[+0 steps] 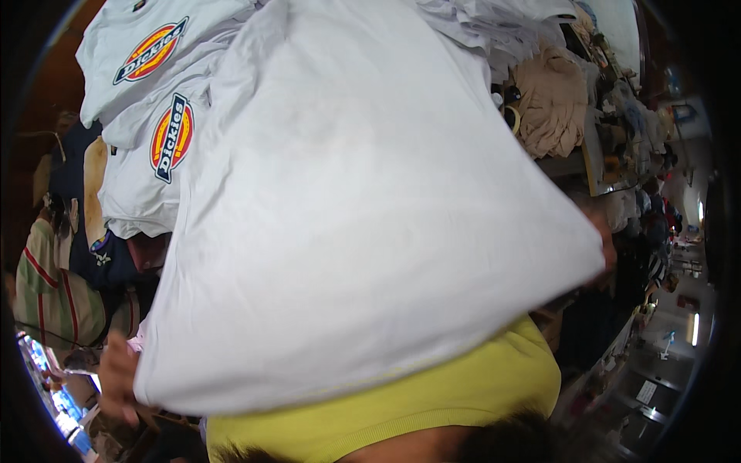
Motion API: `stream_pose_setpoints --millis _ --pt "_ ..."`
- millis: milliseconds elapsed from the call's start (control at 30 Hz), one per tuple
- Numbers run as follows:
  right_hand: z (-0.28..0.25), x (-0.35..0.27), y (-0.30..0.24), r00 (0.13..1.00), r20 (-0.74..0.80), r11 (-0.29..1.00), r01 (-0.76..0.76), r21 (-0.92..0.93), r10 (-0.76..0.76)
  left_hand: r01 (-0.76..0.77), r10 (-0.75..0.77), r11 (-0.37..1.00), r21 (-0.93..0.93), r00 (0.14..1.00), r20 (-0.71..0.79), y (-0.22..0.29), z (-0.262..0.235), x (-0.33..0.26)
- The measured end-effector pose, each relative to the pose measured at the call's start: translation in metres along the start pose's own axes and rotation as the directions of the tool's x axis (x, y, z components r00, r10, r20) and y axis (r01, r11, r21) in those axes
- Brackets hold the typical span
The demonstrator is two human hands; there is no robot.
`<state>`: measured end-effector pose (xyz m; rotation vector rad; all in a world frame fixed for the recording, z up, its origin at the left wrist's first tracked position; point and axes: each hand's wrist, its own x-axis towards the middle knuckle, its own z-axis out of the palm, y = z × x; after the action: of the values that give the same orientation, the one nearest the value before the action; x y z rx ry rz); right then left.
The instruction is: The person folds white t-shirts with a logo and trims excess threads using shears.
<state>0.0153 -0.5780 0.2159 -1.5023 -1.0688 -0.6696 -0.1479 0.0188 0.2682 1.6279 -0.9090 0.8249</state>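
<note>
A white T-shirt (370, 208) is stretched wide in front of me and fills the middle of the view. My left hand (117, 378), slightly blurred, grips the shirt's lower left corner. At the lower right corner, my right hand (607, 245) is closed on the cloth, with most of it hidden behind the fabric. The shirt's hem runs taut between both hands, and its upper part reaches the top of the view. Beside it on the left lie white T-shirts with a red, yellow and dark blue emblem (173, 139).
More white cloth (502, 27) is heaped at the top right. Below it sits a crumpled beige garment (552, 100) beside a roll of tape (512, 119). Striped fabric (58, 285) hangs at the left. Cluttered surfaces extend along the right side.
</note>
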Motion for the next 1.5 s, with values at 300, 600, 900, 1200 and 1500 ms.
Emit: stream_pose_setpoints --millis 300,600,900,1200,1500 --pt "0.009 0.073 -0.032 0.786 0.6 0.775 -0.284 0.565 -0.149 -0.111 0.249 0.951 -0.288 0.829 0.501 -0.002 -0.017 0.045" --pt "0.145 0.077 0.242 0.262 0.365 0.063 -0.878 0.474 0.893 0.751 -0.91 0.412 -0.516 0.367 -0.191 -0.288 -0.028 -0.014" --pt "0.119 -0.114 0.179 0.084 0.501 0.081 -0.996 0.028 0.861 0.978 -0.969 -0.05 -0.204 0.002 0.247 -0.22 0.018 -0.166" --pt "0.078 -0.031 0.164 0.125 0.387 0.169 -0.982 -0.082 0.914 0.945 -0.97 0.244 -0.22 0.242 -0.033 -0.225 0.008 -0.1" --pt "0.085 0.048 0.19 0.461 0.261 0.452 -0.887 0.097 0.848 0.716 -0.741 0.67 -0.197 0.632 -0.225 -0.189 -0.043 0.013"
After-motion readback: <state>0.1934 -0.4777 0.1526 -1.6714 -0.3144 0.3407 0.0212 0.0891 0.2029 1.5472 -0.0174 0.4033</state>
